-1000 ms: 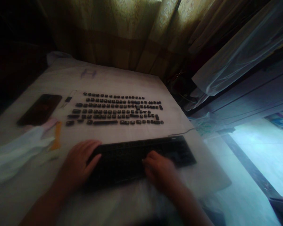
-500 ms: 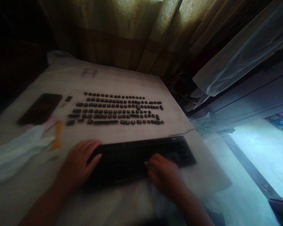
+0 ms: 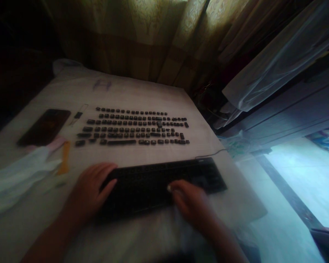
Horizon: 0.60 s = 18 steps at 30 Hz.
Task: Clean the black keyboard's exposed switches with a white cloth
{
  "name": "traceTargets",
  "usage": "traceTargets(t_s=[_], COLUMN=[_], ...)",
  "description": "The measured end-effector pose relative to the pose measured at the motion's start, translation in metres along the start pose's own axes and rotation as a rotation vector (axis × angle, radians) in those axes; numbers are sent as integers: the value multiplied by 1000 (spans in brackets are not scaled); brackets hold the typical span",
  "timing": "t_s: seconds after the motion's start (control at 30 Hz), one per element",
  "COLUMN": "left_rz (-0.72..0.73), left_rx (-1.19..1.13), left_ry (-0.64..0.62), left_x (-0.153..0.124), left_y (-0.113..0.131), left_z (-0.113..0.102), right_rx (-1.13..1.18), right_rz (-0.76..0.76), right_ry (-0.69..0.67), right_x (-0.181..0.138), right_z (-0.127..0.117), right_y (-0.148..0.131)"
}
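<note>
A black keyboard (image 3: 142, 186) lies on the white cloth of the table (image 3: 142, 93), close to me. My left hand (image 3: 89, 190) is clasped over its left end, thumb on top. My right hand (image 3: 192, 204) rests on the keyboard's middle right part with its fingers curled down; it is blurred, and I cannot tell if it holds anything. Beyond the keyboard, several loose black keycaps (image 3: 131, 126) are laid out in rows on the cloth.
A dark phone (image 3: 45, 126) lies at the left, with a small clip-like tool (image 3: 78, 115) beside it. An orange strip (image 3: 64, 160) and crumpled white material (image 3: 16, 179) sit nearer. A cable (image 3: 214, 152) leaves the keyboard's far right corner. Curtains (image 3: 153, 44) hang behind; the table drops off at the right.
My right hand has shifted slightly to the right and nearer along the keyboard. My left hand has stayed on the left end.
</note>
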<state>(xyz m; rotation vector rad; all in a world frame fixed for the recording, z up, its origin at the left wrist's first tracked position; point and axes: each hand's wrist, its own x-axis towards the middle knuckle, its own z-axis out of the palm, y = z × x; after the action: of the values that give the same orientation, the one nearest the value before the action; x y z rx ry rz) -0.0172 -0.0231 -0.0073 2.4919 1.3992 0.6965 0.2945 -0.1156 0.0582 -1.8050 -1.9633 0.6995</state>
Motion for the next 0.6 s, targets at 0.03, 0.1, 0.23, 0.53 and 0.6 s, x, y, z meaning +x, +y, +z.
traceTargets(t_s=[0.03, 0.1, 0.23, 0.53, 0.6], left_rz=[1, 3, 2, -3, 2], left_rx=[-1, 1, 8, 6, 7], left_ry=[3, 1, 0, 24, 31], left_x=[0, 0, 0, -1, -1], left_y=[0, 0, -1, -2, -1], left_z=[0, 0, 1, 3, 3], right_rx=[9, 19, 27, 11, -30], right_rz=[19, 50, 47, -73, -40], right_ry=[6, 0, 21, 94, 122], right_x=[1, 2, 5, 22, 29], right_z=[0, 2, 5, 12, 15], right_y=[0, -2, -5, -8, -11])
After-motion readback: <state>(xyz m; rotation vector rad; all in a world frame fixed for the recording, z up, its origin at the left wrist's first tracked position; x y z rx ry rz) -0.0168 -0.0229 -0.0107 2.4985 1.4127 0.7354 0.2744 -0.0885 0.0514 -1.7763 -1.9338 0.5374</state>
